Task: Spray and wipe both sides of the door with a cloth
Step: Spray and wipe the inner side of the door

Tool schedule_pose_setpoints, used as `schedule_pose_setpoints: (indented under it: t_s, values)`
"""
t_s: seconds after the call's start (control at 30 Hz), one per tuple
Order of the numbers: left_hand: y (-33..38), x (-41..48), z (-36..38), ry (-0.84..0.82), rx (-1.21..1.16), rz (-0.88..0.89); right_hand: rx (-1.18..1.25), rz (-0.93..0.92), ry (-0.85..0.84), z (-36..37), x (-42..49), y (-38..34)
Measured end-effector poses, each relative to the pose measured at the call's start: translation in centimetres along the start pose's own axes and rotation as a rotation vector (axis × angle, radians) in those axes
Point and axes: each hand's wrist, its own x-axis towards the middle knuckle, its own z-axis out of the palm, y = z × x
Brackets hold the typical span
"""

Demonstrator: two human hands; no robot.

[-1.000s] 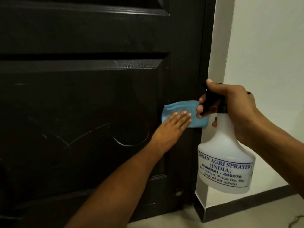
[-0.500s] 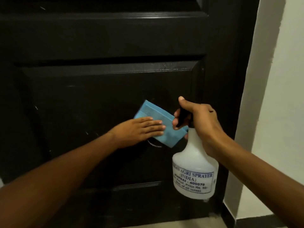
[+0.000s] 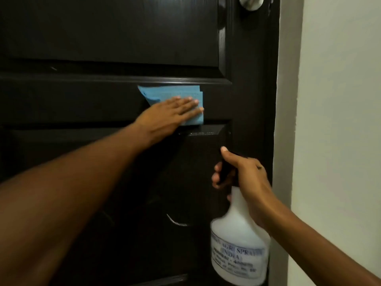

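Note:
A dark panelled door fills most of the view. My left hand lies flat on a folded blue cloth, pressing it against the horizontal rail between the upper and lower panels. My right hand grips the black trigger head of a white spray bottle, held upright close to the door's right stile, below and right of the cloth. The bottle carries a blue-printed label. A thin white streak shows on the lower panel.
A silver door knob sits at the top edge near the door's right side. The pale door frame and a white wall stand to the right.
My left hand has slid the cloth up from the lower panel onto the middle rail. The view has risen, bringing the knob into sight. The bottle stays in my right hand.

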Motion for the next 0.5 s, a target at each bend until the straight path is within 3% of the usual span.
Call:
schedule_pose_setpoints:
  t_s: [0.13, 0.23, 0.37, 0.43, 0.5]
  values:
    - [3.3, 1.2, 2.0, 0.145, -0.098, 0.094, 0.014, -0.001, 0.036, -0.6, 0.0, 0.4]
    - [3.8, 1.9, 1.2, 0.243, -0.041, 0.307, 0.042, 0.027, 0.055, -0.5, 0.3, -0.1]
    - [0.1, 1.7, -0.4, 0.167, 0.158, 0.614, 0.02, 0.098, 0.009, 0.8, 0.8, -0.7]
    - [-3.7, 0.2, -0.6, 0.111, 0.211, 0.582, 0.033, 0.143, -0.017, 1.7, 1.3, -0.9]
    - [-8.3, -2.6, -0.2, 0.037, 0.179, 0.44, 0.033, 0.192, -0.043, 2.1, 2.8, 0.3]
